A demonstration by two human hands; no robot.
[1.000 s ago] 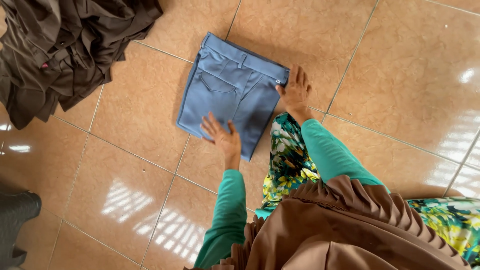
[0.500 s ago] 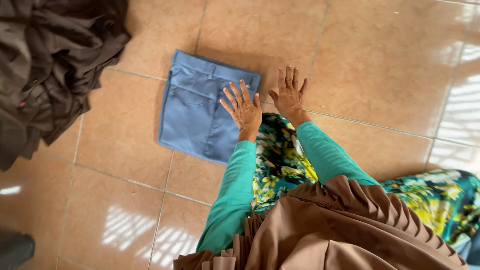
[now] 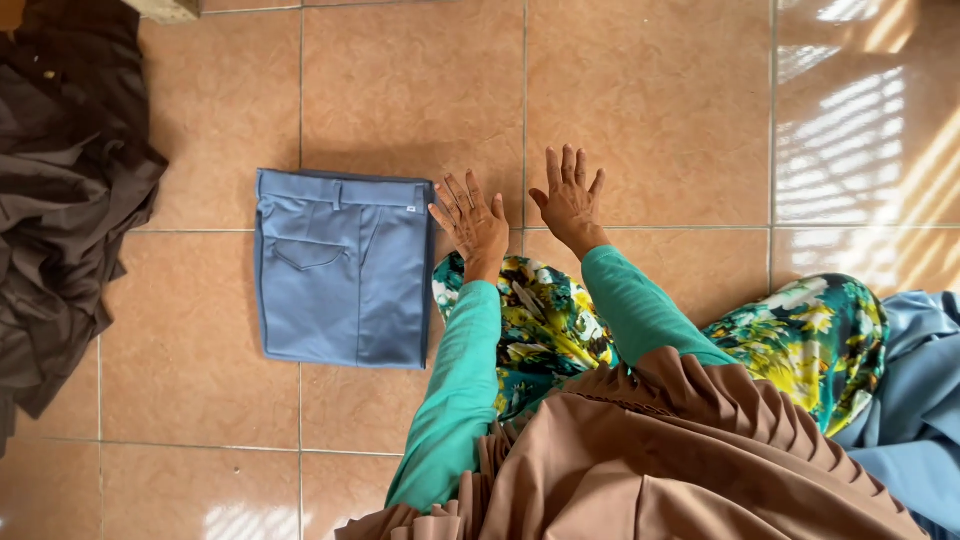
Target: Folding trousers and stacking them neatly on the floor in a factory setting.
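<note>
- Head view, nearest first: the green sleeves reach forward over the flowered skirt (image 3: 540, 320).
- Left hand (image 3: 472, 222) is flat, fingers spread, holding nothing, just beside the folded blue trousers (image 3: 342, 266).
- Right hand (image 3: 570, 198) is flat too, grip open, over the floor (image 3: 420, 90).
- A bump from the left hand could mess up the neat fold.
- Dark clothes (image 3: 60, 200) lie far left.

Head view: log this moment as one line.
left hand: open, at edge of folded blue trousers | right hand: open, empty, over tiled floor | dark clothes pile: left
</note>
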